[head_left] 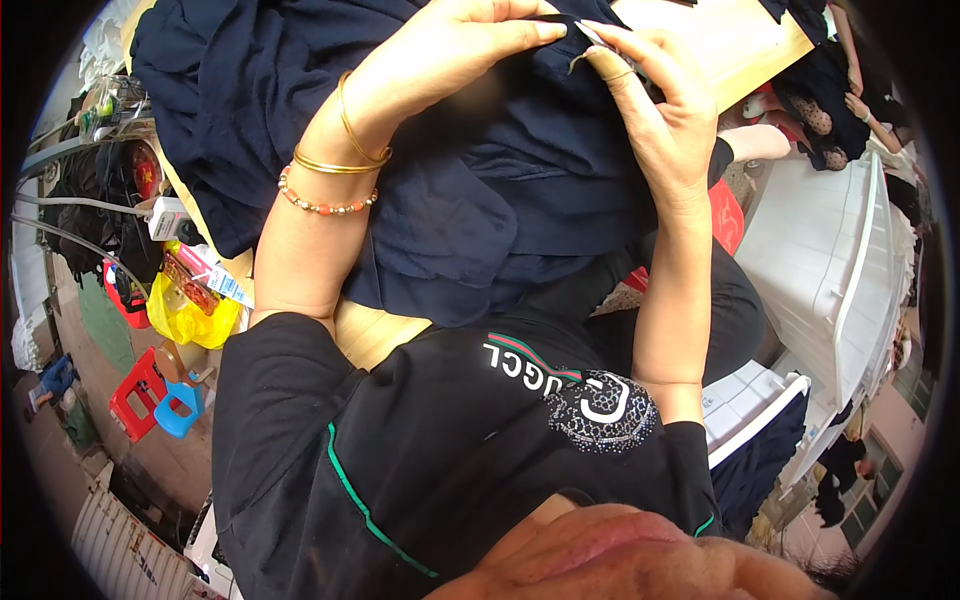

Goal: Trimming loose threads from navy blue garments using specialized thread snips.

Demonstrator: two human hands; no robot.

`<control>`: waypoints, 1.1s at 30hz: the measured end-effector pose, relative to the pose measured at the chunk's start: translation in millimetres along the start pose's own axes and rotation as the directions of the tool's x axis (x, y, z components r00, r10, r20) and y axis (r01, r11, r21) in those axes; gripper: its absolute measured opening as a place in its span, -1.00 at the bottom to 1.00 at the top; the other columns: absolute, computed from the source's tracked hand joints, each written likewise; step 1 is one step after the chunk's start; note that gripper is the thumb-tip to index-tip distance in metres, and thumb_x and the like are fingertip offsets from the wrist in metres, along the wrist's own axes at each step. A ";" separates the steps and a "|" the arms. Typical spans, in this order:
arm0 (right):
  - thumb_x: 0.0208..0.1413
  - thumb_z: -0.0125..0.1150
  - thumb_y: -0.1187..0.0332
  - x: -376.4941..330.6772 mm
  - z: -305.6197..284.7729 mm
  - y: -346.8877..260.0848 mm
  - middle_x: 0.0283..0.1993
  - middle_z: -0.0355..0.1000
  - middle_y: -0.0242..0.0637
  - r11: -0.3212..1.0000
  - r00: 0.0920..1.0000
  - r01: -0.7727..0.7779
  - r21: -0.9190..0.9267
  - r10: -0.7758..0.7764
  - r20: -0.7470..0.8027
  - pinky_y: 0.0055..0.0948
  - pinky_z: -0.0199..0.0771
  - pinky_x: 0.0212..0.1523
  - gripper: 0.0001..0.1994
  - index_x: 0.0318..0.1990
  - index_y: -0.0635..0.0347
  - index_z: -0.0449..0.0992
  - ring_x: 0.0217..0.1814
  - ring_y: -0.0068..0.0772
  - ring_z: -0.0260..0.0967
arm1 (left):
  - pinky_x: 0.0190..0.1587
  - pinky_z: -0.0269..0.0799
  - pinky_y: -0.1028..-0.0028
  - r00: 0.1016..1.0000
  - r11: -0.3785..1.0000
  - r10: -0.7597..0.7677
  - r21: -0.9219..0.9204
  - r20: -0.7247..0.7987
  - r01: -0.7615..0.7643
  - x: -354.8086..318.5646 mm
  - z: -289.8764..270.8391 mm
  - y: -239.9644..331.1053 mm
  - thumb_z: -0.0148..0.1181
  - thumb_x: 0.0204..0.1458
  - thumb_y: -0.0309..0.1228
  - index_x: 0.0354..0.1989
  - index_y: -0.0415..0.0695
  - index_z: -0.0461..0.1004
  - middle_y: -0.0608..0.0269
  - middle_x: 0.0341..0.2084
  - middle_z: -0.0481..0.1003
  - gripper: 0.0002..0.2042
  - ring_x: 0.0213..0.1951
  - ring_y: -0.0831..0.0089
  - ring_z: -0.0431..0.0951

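A large heap of dark navy cloth (440, 210) covers the table and hangs toward my lap. My left hand (470, 42), with gold bangles and a beaded bracelet on its wrist, pinches a dark edge of cloth between thumb and finger at the top of the view. Close to its fingertips is my right hand (665, 95), its thumb and finger closed on a small pointed silvery tool (590, 34) whose exact kind I cannot make out. A tan wrap covers one right fingertip. A short pale thread hangs beside it.
Pale wooden tabletop (765, 45) shows at the upper right. A yellow bag (185, 315), a red stool (138, 395) and a blue stool (180, 408) are on the left. White plastic bins (800, 250) stand on the right; another person's hand (857, 105) is beyond.
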State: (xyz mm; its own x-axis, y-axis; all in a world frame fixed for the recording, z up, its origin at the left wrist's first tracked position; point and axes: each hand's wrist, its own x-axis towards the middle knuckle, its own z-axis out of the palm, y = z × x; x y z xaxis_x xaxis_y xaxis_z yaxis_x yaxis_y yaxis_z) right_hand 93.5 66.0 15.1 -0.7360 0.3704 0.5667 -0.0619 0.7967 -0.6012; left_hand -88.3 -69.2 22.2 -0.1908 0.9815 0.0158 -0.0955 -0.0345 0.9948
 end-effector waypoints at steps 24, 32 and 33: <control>0.04 0.52 0.25 33.6 9.3 -5.1 -0.10 0.52 -0.32 0.975 0.998 0.047 -0.216 -0.038 0.045 -0.40 0.52 -0.09 -0.59 0.06 0.07 0.61 -0.10 -0.33 0.52 | -0.32 0.29 0.67 0.996 0.999 -0.049 0.006 -0.078 0.049 -5.9 -63.9 -4.9 0.20 0.28 -0.45 -0.24 -0.21 0.61 0.55 -0.44 0.50 -0.88 -0.39 0.74 0.36; 0.09 0.47 0.19 34.2 31.6 -14.5 -0.21 0.47 -0.41 0.961 0.994 0.083 -0.264 -0.059 0.096 -0.40 0.53 -0.30 -0.68 0.02 -0.08 0.69 -0.29 -0.39 0.51 | -0.30 0.31 0.68 0.998 0.999 -0.039 -0.033 -0.046 0.037 -6.3 -61.3 -9.7 0.17 0.30 -0.45 -0.22 -0.21 0.61 0.54 -0.41 0.50 -0.88 -0.37 0.72 0.39; 0.09 0.47 0.20 34.8 33.0 -14.2 -0.22 0.47 -0.42 0.957 0.993 0.083 -0.276 -0.054 0.108 -0.40 0.52 -0.31 -0.69 0.01 -0.08 0.69 -0.30 -0.39 0.51 | -0.29 0.31 0.68 0.999 1.000 -0.023 -0.017 -0.043 0.022 -7.1 -61.6 -10.3 0.17 0.30 -0.45 -0.22 -0.21 0.60 0.54 -0.41 0.50 -0.88 -0.36 0.72 0.39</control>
State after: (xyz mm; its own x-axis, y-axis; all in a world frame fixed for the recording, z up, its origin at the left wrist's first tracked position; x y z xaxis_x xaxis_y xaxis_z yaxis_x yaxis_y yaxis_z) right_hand 46.5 51.8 24.8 -0.8000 0.2727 0.5345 0.0663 0.9254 -0.3731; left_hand -146.1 -87.4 5.6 -0.2309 0.9729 -0.0110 -0.1160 -0.0162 0.9931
